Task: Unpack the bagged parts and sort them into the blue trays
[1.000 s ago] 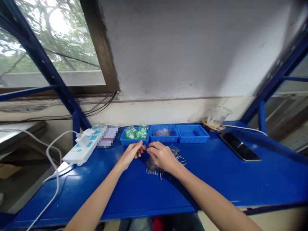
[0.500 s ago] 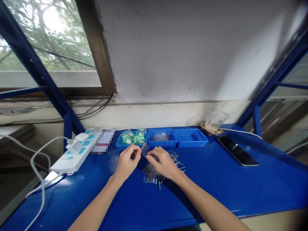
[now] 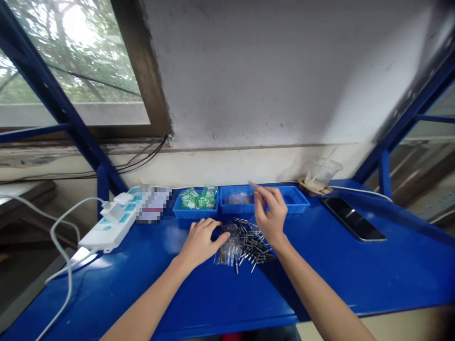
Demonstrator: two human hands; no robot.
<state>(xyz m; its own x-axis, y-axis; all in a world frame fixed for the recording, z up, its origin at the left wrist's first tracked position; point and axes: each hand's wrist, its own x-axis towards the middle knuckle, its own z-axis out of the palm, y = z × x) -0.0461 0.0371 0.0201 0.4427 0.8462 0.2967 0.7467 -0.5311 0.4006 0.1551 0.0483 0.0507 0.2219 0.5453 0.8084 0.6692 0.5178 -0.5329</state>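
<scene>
My left hand [image 3: 202, 242] is open, thumb and fingers apart, at the left side of a heap of small clear plastic bags [image 3: 230, 247]. Loose thin metal pins [image 3: 259, 251], dark with shiny ends, lie just right of the bags. Above the pins my right hand [image 3: 273, 213] is raised, its thumb and fingertips pinched on a small clear plastic bag [image 3: 251, 184]; what the bag contains is too small to tell. Behind it, the middle blue bin [image 3: 237, 208] holds clear bags. The right blue bin [image 3: 300, 208] is partly hidden by this hand.
A left blue bin [image 3: 195, 215] holds green-and-clear packets [image 3: 199, 198]. Further left lies a white power strip [image 3: 110, 227] with cables. A black phone [image 3: 351, 219] and a clear plastic cup [image 3: 322, 173] are on the right of the blue table [image 3: 199, 303].
My hands have moved apart. The right has gone up and right with the small bag, uncovering the pins; the left has let go and come down beside the bag heap.
</scene>
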